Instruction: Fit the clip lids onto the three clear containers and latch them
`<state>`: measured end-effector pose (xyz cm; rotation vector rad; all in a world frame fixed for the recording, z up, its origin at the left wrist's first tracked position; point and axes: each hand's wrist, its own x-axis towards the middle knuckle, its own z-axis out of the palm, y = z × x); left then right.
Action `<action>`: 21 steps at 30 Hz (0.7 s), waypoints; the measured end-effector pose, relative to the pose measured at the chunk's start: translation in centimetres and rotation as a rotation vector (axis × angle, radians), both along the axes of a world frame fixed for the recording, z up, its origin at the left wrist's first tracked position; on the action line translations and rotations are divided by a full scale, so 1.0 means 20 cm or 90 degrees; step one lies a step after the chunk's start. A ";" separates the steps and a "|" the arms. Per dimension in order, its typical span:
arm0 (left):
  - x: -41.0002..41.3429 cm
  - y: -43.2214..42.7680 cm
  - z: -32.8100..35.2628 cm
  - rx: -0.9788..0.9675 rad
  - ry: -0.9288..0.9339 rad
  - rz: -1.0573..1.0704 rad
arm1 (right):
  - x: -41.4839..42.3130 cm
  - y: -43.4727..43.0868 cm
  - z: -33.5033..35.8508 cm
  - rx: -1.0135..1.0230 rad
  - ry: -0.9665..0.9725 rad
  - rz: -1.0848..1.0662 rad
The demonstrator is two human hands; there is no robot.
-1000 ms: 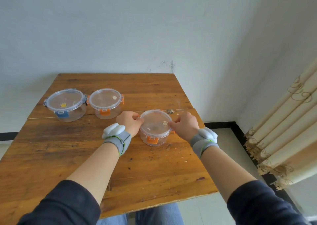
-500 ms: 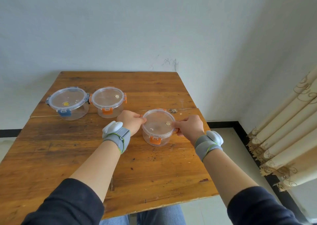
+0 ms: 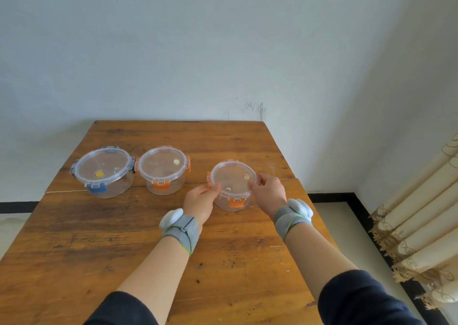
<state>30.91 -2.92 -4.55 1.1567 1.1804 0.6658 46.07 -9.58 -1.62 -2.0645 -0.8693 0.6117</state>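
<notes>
Three round clear containers with clip lids stand on the wooden table (image 3: pixel 99 238). The blue-clipped container (image 3: pixel 102 172) is far left, and an orange-clipped container (image 3: pixel 162 171) sits beside it; both have their front clips down. A smaller orange-clipped container (image 3: pixel 233 186) stands to the right with its lid on and its front clip down. My left hand (image 3: pixel 200 200) pinches its left rim at the side clip. My right hand (image 3: pixel 269 192) grips its right rim at the other side clip.
The table's right edge (image 3: pixel 319 223) runs just beyond my right wrist, with tiled floor (image 3: pixel 342 225) below. A beige curtain (image 3: pixel 421 215) hangs at the far right. A white wall stands behind the table.
The view has tilted up a little. Both hands stay on the small container's side clips; my right fingers have shifted slightly along its rim.
</notes>
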 end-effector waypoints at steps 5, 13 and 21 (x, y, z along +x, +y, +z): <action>0.05 0.14 -0.03 0.019 0.002 0.030 | 0.03 0.18 0.00 -0.030 -0.038 0.007; 0.06 0.22 -0.09 0.036 0.017 0.097 | 0.02 0.32 -0.02 -0.003 -0.029 0.020; 0.03 0.18 -0.06 0.037 0.025 0.121 | -0.03 0.32 -0.03 0.030 -0.026 0.007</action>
